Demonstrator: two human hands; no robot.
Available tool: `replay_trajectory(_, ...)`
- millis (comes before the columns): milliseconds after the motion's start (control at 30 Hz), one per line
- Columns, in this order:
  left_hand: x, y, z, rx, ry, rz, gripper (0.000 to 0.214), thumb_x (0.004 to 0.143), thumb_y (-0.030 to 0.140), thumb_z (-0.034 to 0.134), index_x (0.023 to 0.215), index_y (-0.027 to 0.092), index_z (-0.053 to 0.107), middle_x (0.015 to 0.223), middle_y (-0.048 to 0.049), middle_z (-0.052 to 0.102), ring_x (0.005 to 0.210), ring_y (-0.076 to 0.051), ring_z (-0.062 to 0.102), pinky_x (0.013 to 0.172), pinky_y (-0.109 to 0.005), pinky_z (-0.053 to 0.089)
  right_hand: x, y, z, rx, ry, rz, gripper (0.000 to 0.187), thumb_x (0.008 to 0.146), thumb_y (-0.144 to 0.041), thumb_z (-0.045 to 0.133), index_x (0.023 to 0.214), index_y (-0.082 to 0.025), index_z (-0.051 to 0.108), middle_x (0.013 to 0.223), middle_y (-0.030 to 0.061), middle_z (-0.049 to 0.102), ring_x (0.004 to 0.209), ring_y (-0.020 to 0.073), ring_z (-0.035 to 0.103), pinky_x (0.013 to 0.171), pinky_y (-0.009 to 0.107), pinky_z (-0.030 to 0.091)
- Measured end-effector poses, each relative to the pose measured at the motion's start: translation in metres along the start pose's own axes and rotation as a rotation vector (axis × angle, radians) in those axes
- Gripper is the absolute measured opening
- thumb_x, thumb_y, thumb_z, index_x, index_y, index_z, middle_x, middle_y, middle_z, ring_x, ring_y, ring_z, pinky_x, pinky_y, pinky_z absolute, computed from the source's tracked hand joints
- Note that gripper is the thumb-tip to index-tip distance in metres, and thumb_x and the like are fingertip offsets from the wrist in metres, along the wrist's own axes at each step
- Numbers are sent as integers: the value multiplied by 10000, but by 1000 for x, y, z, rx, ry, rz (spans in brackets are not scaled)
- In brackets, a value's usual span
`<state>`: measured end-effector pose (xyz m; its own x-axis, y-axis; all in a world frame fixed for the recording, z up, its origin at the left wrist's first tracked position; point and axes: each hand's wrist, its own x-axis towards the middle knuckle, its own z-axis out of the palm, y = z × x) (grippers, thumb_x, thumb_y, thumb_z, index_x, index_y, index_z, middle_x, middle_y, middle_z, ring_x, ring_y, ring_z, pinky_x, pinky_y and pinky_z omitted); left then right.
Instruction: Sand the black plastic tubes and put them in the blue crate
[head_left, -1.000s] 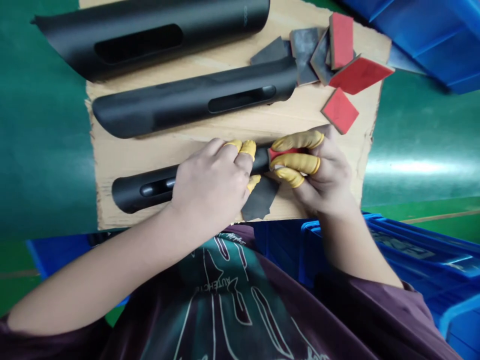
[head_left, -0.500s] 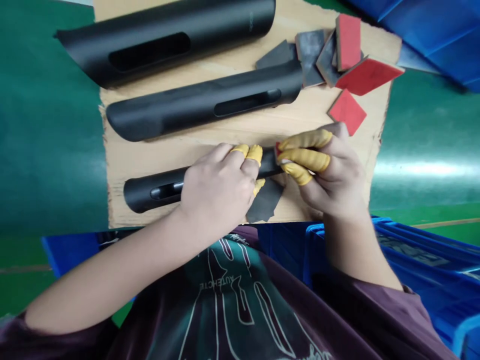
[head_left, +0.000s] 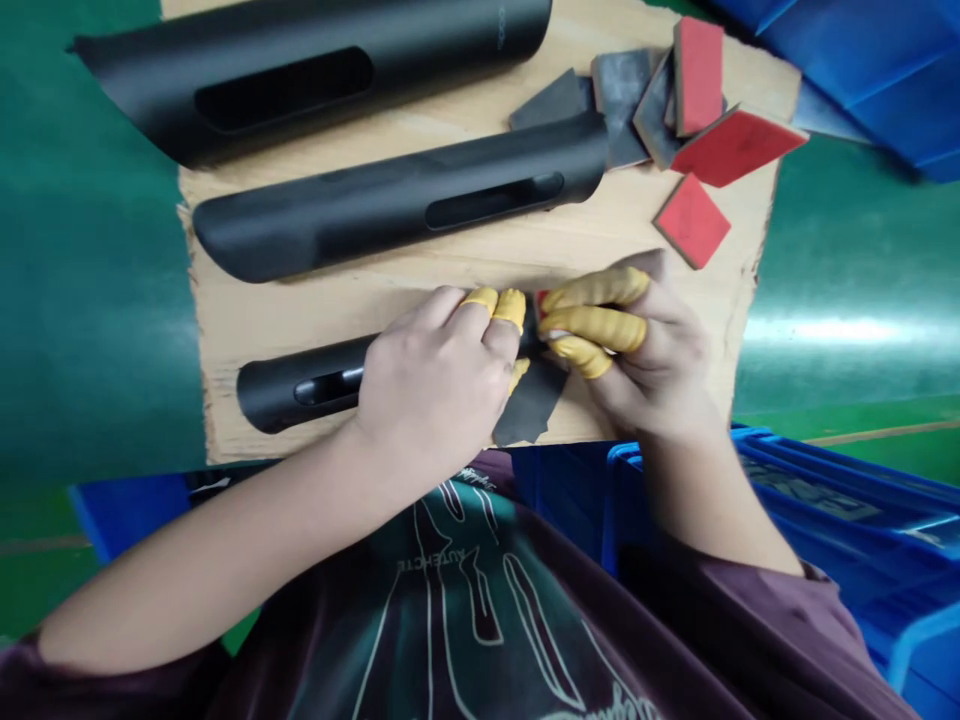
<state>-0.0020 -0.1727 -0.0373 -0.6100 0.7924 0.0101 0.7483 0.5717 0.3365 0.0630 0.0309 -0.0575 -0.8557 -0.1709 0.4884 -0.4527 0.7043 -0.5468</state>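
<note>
My left hand [head_left: 439, 385] grips a matte black plastic tube [head_left: 300, 390] lying on the cardboard, its yellow finger cots on top near the tube's right end. That end is hidden between my hands. My right hand [head_left: 637, 345], also in yellow finger cots, pinches a sanding sponge [head_left: 540, 300] against the tube. Only a sliver of its red side shows. A torn grey abrasive sheet [head_left: 532, 405] lies under my left fingertips.
Two more black tubes [head_left: 390, 205] [head_left: 285, 85] with long slots lie across the cardboard sheet [head_left: 450, 265]. Several grey and red sanding pads [head_left: 660, 100] are piled at its far right. Blue crates [head_left: 810, 500] stand nearby, with green floor around.
The view has shifted slightly. My right fingers now cover more of the red sponge, and both hands stay on the tube.
</note>
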Motion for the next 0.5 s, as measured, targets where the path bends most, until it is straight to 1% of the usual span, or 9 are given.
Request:
replay_trajectory(67,0,0,0,8,26,16,148,883,242,607,926,153,717,931,-115,717,985,-273,655,744,-359,539,0,-1,1,-37,19,26,175,909,-231,669,1063,-303,710,1011,42,772,874,235,725,757,487,568)
replay_trajectory(167,-1,0,-1,29,40,15,127,880,221,601,893,158,711,876,-105,708,946,-273,660,710,-361,527,0,-5,4,-58,34,73,107,935,-302,642,1003,-308,725,973,30,771,865,229,724,787,498,570)
replay_trajectory(233,-2,0,-2,26,19,-4,100,869,208,612,867,168,704,846,-97,699,939,-276,657,712,-365,520,-4,-3,3,-79,11,123,121,929,-367,652,976,-298,739,969,37,770,873,245,714,820,529,560)
replay_trajectory(333,-1,0,-3,-16,-19,-43,100,834,212,665,909,167,714,870,-95,700,977,-278,646,759,-359,522,-19,9,-8,-140,55,225,108,900,-389,691,931,-310,758,922,36,755,860,248,694,861,549,548)
replay_trajectory(367,-1,0,-3,-29,-20,-58,135,827,218,677,941,161,720,887,-97,703,990,-277,643,779,-357,522,-25,15,-13,-140,110,244,96,893,-382,700,923,-314,761,903,31,742,854,242,690,868,541,551)
replay_trajectory(400,-1,1,-2,-34,-16,-71,168,825,225,681,972,156,724,899,-98,705,999,-276,640,797,-357,522,-30,19,-18,-130,201,252,96,897,-380,695,931,-322,763,893,24,727,855,235,687,870,529,558)
replay_trajectory(467,-1,1,-1,-19,3,-81,224,832,246,675,1029,153,725,930,-101,713,1009,-272,637,819,-354,521,-37,23,-26,-82,425,245,121,905,-382,686,988,-346,767,916,17,701,892,228,685,867,501,569)
replay_trajectory(500,-1,1,-1,-1,14,-80,245,836,259,670,1051,155,724,951,-103,719,1014,-270,635,826,-352,522,-38,22,-28,-58,512,239,143,907,-381,685,1024,-359,765,943,17,695,922,228,685,870,494,573)
